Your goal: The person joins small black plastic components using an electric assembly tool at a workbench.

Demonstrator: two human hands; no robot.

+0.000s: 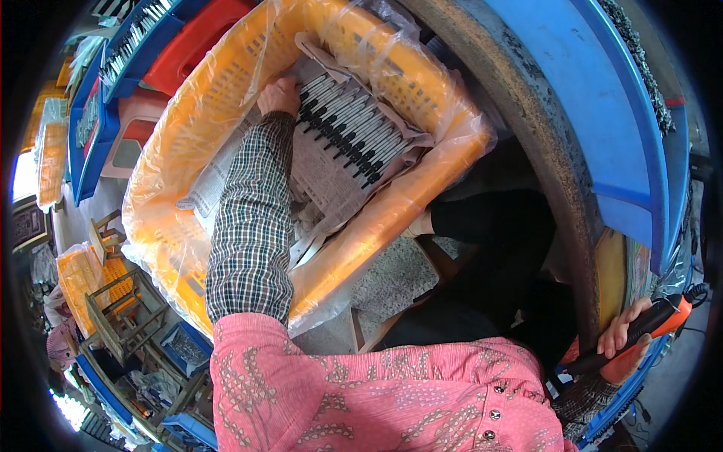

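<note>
My left hand (279,96) reaches into a yellow-orange plastic basket (211,87). Its fingers are closed at the left end of a row of slim pale metal pieces with black ends (346,124); anything they grip is hidden. The pieces lie side by side on sheets of newspaper (320,177) inside the basket. Clear plastic film (162,143) lines the basket and drapes over its rim. Far to the right, my right hand (625,331) is wrapped round a black and orange electric screwdriver (640,331) with a coiled cord.
Along the right runs a worn bench edge (520,83) with a large blue tray (602,98) on it. Red and blue bins (188,56) stand beyond the basket at the upper left. Wooden stools (128,316) and another orange basket (83,279) are at the left.
</note>
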